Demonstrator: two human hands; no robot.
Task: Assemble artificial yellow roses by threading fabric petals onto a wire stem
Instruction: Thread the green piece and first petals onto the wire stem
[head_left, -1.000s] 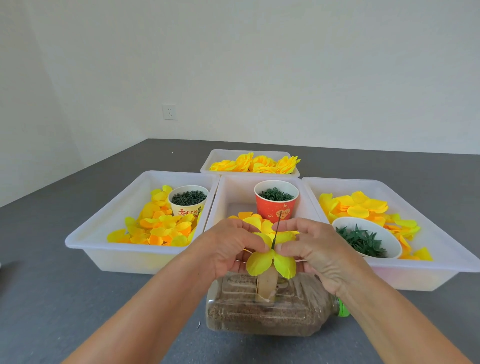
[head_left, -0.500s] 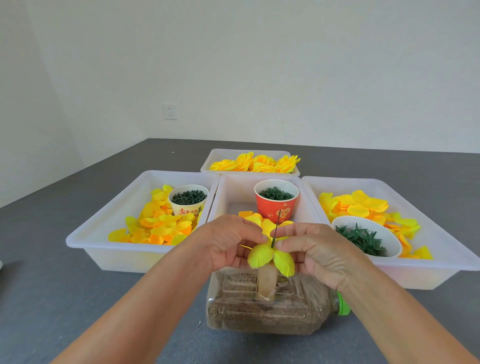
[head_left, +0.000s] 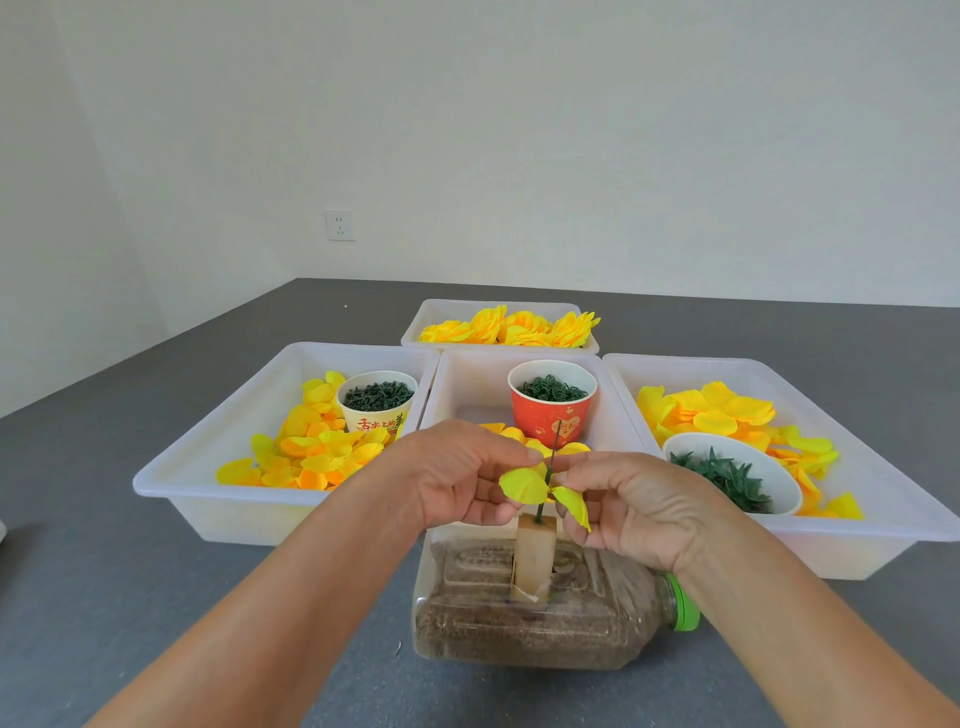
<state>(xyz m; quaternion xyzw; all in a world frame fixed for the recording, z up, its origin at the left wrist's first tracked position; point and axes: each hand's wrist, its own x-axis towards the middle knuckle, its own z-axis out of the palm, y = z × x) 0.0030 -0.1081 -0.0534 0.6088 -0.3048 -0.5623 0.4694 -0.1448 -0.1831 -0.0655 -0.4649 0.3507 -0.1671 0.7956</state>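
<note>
Centrally, both hands (head_left: 467, 475) (head_left: 631, 506) pinch petals (head_left: 524, 486) on stem (head_left: 551, 457).

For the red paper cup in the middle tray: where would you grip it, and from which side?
Grip the red paper cup around its upper wall just below the rim, coming from above and behind. It stands upright and open-topped, full of green wire coils; both hands and the wire stem block its near side.
</note>
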